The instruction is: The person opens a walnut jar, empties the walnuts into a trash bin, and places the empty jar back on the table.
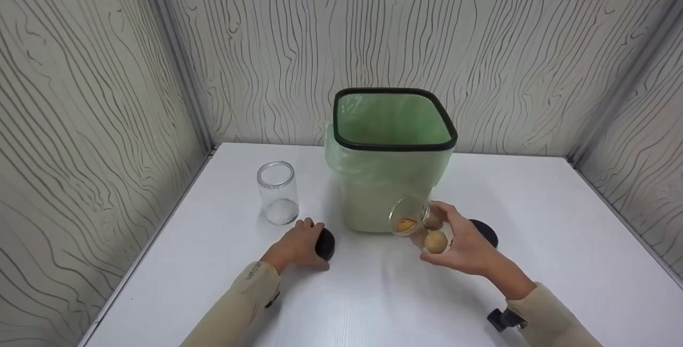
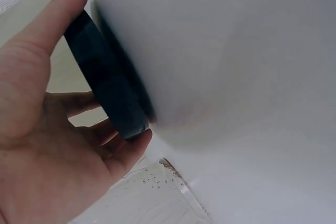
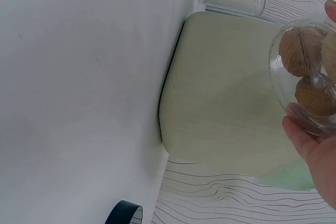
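Observation:
My left hand (image 1: 299, 246) grips a black round lid (image 1: 325, 244) by its edge, held on its side at the table top. In the left wrist view the thumb and fingers curl round the rim of the same lid (image 2: 107, 77). My right hand (image 1: 469, 248) holds a clear jar (image 1: 419, 210) tilted with its mouth toward the left, in front of the bin. Inside are several walnuts (image 1: 436, 241), brown and round; the right wrist view shows the seam on one walnut (image 3: 299, 51).
A pale green bin (image 1: 384, 192) with a black rim and green liner stands mid-table. Left of it a second clear jar (image 1: 275, 195) stands upright without a lid. Another black lid (image 1: 485, 234) lies behind my right hand. Patterned walls (image 1: 267, 58) enclose the white table (image 1: 341, 304).

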`<action>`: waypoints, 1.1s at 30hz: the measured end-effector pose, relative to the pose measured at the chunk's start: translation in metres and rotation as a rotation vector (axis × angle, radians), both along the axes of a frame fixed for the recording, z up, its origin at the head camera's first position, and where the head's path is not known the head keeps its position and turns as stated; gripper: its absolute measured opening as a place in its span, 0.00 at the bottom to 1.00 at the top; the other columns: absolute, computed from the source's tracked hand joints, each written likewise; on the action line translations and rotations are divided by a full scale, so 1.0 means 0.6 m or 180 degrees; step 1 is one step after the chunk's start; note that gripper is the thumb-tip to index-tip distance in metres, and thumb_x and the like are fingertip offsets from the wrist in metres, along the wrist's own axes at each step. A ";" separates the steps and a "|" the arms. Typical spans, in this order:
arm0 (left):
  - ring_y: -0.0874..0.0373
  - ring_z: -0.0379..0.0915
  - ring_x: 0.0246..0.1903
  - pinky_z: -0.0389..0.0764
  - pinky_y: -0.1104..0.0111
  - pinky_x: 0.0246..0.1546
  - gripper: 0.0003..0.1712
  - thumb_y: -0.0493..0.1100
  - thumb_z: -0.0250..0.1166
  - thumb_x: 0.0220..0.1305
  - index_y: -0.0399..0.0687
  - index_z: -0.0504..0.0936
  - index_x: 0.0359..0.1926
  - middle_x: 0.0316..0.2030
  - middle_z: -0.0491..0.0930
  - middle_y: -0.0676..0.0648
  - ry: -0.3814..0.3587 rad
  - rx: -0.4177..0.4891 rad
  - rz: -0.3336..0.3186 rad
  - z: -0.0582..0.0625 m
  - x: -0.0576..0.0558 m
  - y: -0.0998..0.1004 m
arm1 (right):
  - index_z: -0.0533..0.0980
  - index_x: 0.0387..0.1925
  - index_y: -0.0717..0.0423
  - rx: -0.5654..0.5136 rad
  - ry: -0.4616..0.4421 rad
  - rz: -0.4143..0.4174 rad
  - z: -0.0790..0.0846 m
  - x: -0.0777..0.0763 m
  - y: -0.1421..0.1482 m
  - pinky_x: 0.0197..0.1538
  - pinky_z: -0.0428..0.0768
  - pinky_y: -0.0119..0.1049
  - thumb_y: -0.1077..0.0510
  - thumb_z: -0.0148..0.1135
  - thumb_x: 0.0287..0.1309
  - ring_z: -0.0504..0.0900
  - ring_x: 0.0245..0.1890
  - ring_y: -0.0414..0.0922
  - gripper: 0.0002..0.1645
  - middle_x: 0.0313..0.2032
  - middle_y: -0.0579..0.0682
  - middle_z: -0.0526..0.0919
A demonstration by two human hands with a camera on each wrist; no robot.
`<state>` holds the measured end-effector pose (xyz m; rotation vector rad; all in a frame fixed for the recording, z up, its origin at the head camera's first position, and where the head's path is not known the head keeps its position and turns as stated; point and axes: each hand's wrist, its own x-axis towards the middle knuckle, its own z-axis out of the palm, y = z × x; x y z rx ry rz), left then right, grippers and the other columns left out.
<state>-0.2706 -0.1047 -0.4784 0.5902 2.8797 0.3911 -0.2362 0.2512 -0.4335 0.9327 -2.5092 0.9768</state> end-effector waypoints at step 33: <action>0.42 0.58 0.61 0.66 0.53 0.58 0.56 0.64 0.70 0.47 0.42 0.58 0.70 0.63 0.61 0.36 -0.0137 0.0191 0.0069 0.033 -0.003 0.003 | 0.58 0.65 0.58 0.0085 -0.0095 -0.0122 0.006 0.005 -0.001 0.53 0.73 0.53 0.44 0.79 0.35 0.72 0.54 0.42 0.58 0.58 0.49 0.71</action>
